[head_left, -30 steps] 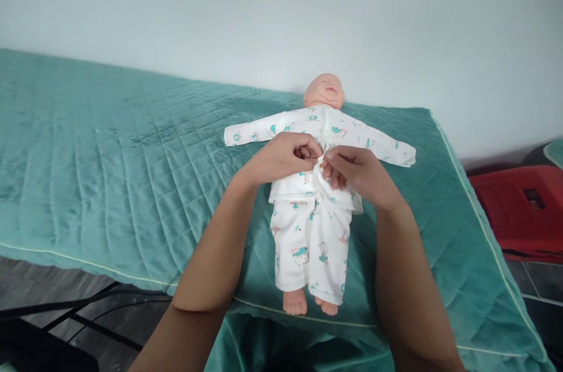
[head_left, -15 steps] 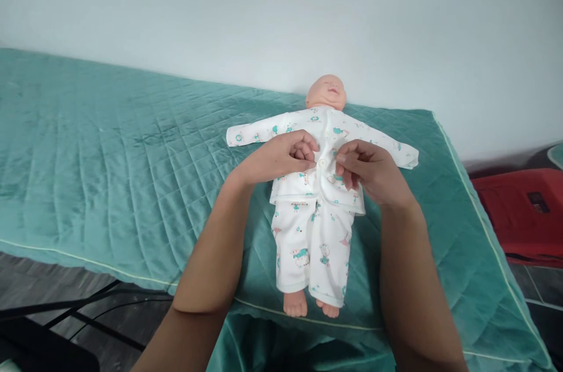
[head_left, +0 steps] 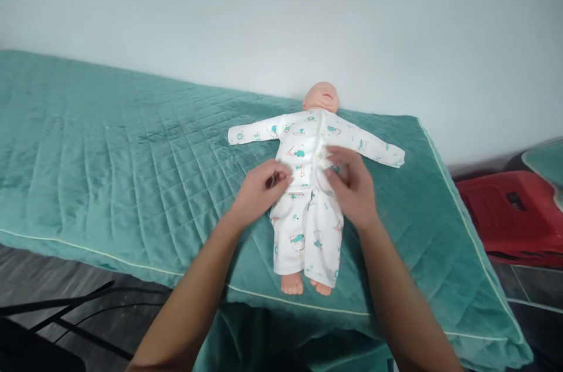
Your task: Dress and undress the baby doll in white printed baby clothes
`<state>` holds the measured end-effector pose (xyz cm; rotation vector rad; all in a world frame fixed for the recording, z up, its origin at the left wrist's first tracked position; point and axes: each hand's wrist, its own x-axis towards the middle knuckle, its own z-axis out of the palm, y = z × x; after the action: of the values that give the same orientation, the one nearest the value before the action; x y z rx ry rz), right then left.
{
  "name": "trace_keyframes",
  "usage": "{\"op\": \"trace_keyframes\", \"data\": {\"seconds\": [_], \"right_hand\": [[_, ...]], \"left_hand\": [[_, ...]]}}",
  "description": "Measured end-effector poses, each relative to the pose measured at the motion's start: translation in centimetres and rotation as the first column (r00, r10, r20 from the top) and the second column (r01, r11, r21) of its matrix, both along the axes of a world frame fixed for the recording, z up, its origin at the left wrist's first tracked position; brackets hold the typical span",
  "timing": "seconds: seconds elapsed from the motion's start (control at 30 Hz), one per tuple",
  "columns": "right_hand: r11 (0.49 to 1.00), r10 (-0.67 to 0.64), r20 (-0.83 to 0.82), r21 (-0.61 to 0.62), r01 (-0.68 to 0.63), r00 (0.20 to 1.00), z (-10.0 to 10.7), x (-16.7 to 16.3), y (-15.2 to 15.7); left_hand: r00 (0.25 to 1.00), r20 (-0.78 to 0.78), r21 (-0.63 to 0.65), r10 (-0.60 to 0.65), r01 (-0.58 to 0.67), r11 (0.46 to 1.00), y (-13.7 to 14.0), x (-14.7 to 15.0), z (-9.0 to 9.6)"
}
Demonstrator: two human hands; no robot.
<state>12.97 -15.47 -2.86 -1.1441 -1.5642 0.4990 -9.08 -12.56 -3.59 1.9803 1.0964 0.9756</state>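
Observation:
A baby doll [head_left: 321, 96] lies on its back, arms spread, in a white printed long-sleeved shirt [head_left: 297, 152] and matching pants [head_left: 288, 243]. The shirt's front is closed down the middle, with a small button [head_left: 319, 156] visible. My left hand [head_left: 263, 189] is at the shirt's lower side, thumb and fingertips pinched together at the cloth. Over the other side of the shirt front is my right hand [head_left: 352, 184], slightly blurred, thumb and fingers apart. It covers part of the shirt's lower edge. The doll's bare feet [head_left: 292, 283] stick out of the pant legs.
A green quilted cover [head_left: 132, 184] with pale piping lies under the doll, against a white wall [head_left: 220, 14]. Beyond its right edge stands a red plastic object [head_left: 505, 213]. Black metal bars [head_left: 65, 310] and a cable are at lower left.
Both hands have left the button area at mid-chest. My left hand moved down and left to the shirt's side; my right hand moved slightly down and its fingers spread. The view shifted a little.

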Motion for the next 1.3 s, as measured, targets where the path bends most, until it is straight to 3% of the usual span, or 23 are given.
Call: {"op": "trace_keyframes", "data": {"seconds": [0.1,0.2,0.33,0.43,0.57,0.67,0.87,0.97,1.13,1.2,1.3], "right_hand": [[0.998,0.069,0.147,-0.008,-0.068,0.987,-0.7,-0.5,-2.9],[0.999,0.042,0.319,0.012,-0.049,0.947,-0.6,-1.1,-4.0],[0.999,-0.048,0.648,0.025,0.041,0.76,0.5,-2.5,-3.2],[0.997,-0.07,0.767,0.041,0.059,0.638,1.3,-3.1,-2.7],[0.999,-0.016,0.768,0.039,-0.022,0.641,1.9,-2.7,-3.2],[0.998,0.057,0.76,-0.025,-0.059,0.647,2.1,-2.0,-4.0],[0.97,0.242,0.59,-0.153,-0.188,0.77,3.7,-1.9,-8.5],[0.936,0.349,0.682,-0.287,-0.204,0.643,4.1,-2.6,-11.6],[0.941,0.331,0.861,-0.332,-0.067,0.386,3.3,-4.5,-13.7],[0.948,0.304,0.889,-0.317,-0.019,0.341,2.7,-5.2,-13.7],[0.968,0.232,0.907,-0.252,0.013,0.35,1.9,-5.8,-13.5]], "left_hand": [[0.998,-0.015,0.032,0.064,-0.063,0.998,-2.7,-1.5,-2.2],[0.988,-0.065,0.054,0.143,-0.139,0.989,-3.6,-1.7,-3.4],[0.971,-0.138,0.097,0.196,-0.183,0.978,-3.1,-0.8,-3.6],[0.969,-0.109,0.122,0.223,-0.21,0.97,-3.2,-0.7,-3.2],[0.961,-0.075,0.166,0.267,-0.252,0.953,-3.9,-1.3,-3.1],[0.963,-0.151,0.166,0.224,-0.198,0.966,-4.5,-1.6,-3.3],[0.973,-0.201,0.146,0.11,-0.082,0.986,-8.2,-2.0,-2.9],[0.972,-0.237,0.04,0.0,0.01,0.999,-11.5,-2.4,-2.7],[0.934,-0.358,0.009,-0.023,0.028,1.0,-14.8,-2.5,-3.1],[0.937,-0.349,-0.004,0.014,-0.017,1.0,-15.0,-2.3,-3.4],[0.956,-0.285,-0.039,0.066,-0.08,0.996,-14.8,-1.9,-3.5]]}}
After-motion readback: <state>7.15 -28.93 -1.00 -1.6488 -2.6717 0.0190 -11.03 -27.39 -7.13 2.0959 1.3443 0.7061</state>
